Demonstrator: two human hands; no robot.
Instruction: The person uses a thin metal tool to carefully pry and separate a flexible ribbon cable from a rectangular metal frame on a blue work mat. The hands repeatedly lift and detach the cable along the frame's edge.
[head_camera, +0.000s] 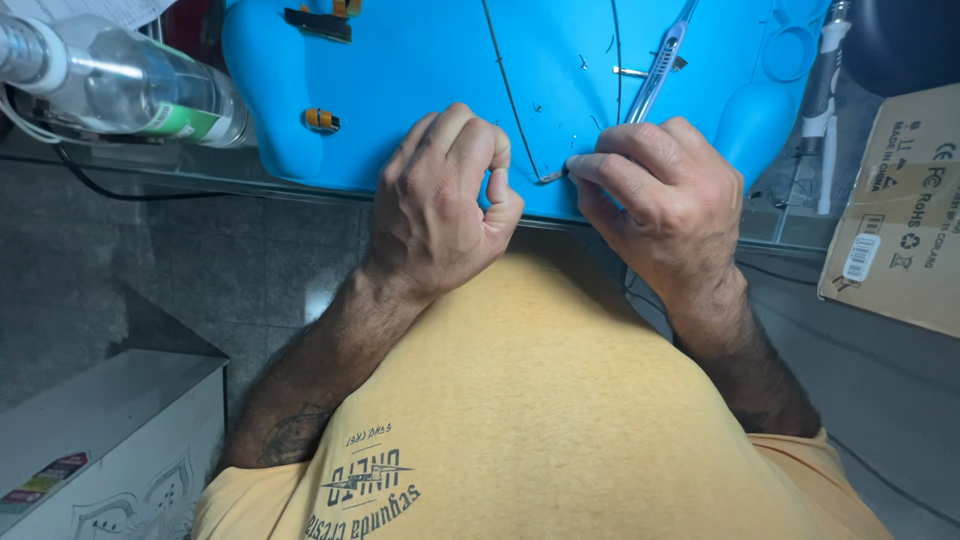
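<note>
My left hand (447, 200) is curled into a loose fist at the near edge of a blue work mat (400, 90), thumb against forefinger; whether it pinches anything is hidden. My right hand (655, 195) pinches the end of a thin dark cable (508, 90), which runs up the mat from a small metal tip (552, 176) between the hands. Past my right fingers a pair of silver tweezers (655, 75) lies slanted on the mat.
A clear plastic bottle (120, 85) lies at the table's left. Small orange-black parts (320, 120) sit on the mat. A cardboard box (900, 220) stands at right, a white cabinet (110, 440) lower left. My yellow shirt fills the foreground.
</note>
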